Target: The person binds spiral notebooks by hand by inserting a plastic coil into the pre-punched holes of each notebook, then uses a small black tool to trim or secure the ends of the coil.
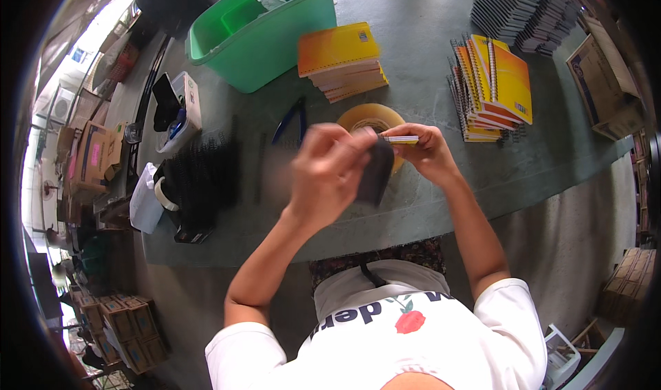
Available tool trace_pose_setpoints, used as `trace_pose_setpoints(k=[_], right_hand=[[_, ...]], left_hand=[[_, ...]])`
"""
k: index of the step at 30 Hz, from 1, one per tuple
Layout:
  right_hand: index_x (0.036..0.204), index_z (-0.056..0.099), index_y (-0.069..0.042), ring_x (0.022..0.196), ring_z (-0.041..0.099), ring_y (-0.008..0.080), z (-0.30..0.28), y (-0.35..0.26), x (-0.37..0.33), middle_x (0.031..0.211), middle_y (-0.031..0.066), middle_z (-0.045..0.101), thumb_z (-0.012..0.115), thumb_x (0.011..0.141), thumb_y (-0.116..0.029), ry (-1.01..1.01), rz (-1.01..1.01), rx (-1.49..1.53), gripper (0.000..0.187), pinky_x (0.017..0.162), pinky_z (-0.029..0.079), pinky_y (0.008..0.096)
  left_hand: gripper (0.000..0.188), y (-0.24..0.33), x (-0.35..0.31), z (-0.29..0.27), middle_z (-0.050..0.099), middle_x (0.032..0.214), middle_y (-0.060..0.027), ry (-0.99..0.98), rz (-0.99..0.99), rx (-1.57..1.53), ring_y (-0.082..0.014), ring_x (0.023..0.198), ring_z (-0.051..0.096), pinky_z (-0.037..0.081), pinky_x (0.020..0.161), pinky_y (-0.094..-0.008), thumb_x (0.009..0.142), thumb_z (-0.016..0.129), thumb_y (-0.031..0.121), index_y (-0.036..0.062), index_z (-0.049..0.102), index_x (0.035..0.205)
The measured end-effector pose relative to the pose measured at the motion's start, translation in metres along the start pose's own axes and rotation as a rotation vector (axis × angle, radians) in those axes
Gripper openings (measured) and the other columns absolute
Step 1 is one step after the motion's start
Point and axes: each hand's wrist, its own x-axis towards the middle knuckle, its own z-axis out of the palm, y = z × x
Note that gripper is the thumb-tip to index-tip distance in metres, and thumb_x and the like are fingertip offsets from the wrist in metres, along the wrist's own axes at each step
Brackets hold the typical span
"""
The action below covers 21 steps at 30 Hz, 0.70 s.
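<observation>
Over the table's near middle I hold a notebook (401, 140) edge-on, its white pages and a thin yellow edge showing. My right hand (428, 152) grips its right end between thumb and fingers. A dark flap (375, 176), seemingly its cover, hangs below. My left hand (323, 169) is raised at the notebook's left end, its fingers curled and closed, slightly smeared by motion; what they pinch is hidden. Just behind the hands a wide roll of yellowish tape (348, 116) lies flat. Blue-handled pliers (292, 121) rest beyond my left hand.
A stack of yellow-orange notebooks (337, 49) stands beside a green tub (255, 69). More spiral notebooks (506, 80) and dark spiral-bound stacks (520, 11) are at right, near a cardboard box (602, 80). Black binding coils (206, 169) and a small bin (184, 107) lie at left.
</observation>
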Motion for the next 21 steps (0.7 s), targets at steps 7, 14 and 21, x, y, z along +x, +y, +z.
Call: trace_pose_setpoints(k=[7, 14, 21], right_hand=[[0.114, 0.064, 0.000, 0.096, 0.061, 0.0071, -0.003, -0.003, -0.001, 0.105, 0.0039, 0.068, 0.057, 0.089, 0.006, -0.039, 0.083, -0.028, 0.027, 0.086, 0.049, 0.0230], [0.117, 0.062, 0.001, 0.100, 0.060, 0.0099, -0.001, -0.004, 0.001, 0.109, 0.0069, 0.067, 0.062, 0.086, 0.001, -0.049, 0.010, -0.139, 0.030, 0.087, 0.049, 0.0239], [0.111, 0.064, 0.002, 0.106, 0.061, 0.0166, 0.010, 0.007, 0.004, 0.111, 0.0116, 0.066, 0.065, 0.084, 0.002, 0.014, -0.167, 0.016, 0.028, 0.092, 0.050, 0.0277]], left_hand=[[0.037, 0.009, 0.012, 0.009, 0.058, 0.085, -0.0062, 0.050, 0.042, -0.054, -0.0220, 0.075, 0.059, 0.051, 0.061, -0.0350, 0.074, 0.069, 0.000, 0.0140, 0.066, 0.107], [0.026, 0.014, -0.043, 0.042, 0.057, 0.088, -0.0108, -0.340, -0.123, -0.138, -0.0278, 0.082, 0.062, 0.052, 0.068, -0.0401, 0.077, 0.069, 0.005, 0.0094, 0.067, 0.103], [0.028, 0.018, -0.038, 0.033, 0.059, 0.096, -0.0097, -0.170, -0.003, 0.050, -0.0288, 0.090, 0.062, 0.050, 0.075, -0.0403, 0.076, 0.073, 0.016, 0.0075, 0.067, 0.102]])
